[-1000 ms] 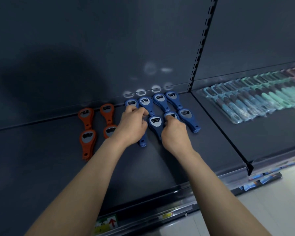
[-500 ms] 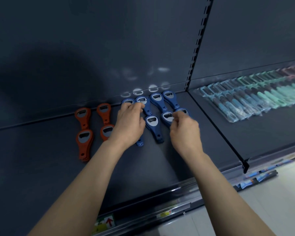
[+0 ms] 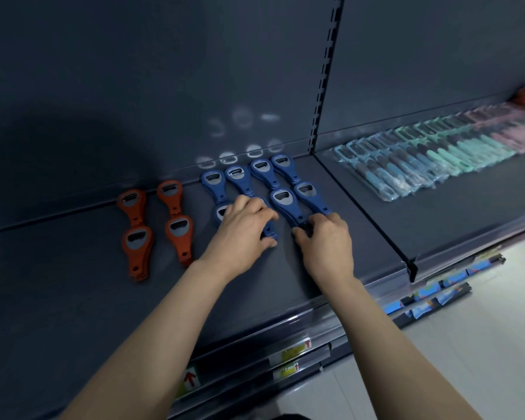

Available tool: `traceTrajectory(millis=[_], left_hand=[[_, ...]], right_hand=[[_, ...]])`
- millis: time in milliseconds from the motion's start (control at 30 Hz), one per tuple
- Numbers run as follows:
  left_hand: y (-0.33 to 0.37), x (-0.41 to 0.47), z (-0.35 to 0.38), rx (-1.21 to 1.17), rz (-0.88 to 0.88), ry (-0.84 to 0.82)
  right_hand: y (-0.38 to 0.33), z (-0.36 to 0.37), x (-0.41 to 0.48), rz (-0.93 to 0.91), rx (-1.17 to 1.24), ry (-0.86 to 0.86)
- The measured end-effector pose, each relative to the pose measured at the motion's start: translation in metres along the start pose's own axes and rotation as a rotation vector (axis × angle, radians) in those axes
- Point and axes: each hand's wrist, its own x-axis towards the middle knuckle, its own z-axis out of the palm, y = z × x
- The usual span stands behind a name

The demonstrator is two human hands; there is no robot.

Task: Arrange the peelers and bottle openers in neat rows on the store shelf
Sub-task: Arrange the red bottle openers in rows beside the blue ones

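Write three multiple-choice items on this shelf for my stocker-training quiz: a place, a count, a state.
1. Where do the peelers lie? A) far left B) on the floor C) in the bay right of the upright post
2. How many metal heads do the orange openers show? A) four B) two C) seven
3. What is the right hand doing? A) hanging idle B) pinching handle ends of front blue openers C) lifting a peeler
Answers: C, packets lie beyond the post; A, two columns of two; B, fingertips curl on the handles.
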Motion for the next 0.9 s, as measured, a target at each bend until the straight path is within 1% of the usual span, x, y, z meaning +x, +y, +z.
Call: traceTrajectory(millis=[600,767,900], left_hand=[[0.002,-0.002,0.003,0.018,0.028,0.027],[0.005,-0.005,0.001,-0.021,0.056,0.076],[0.009,-0.01,0.002,-0.038,0.069,0.13]], right_hand=[[-0.003,0.004,-0.001,-0.024,-0.028,0.031],[0.0,-0.001,-0.007,-0.033,-0.006,0.031],[0.006,-0.01,-0.009,-0.082,-0.001,0.059]])
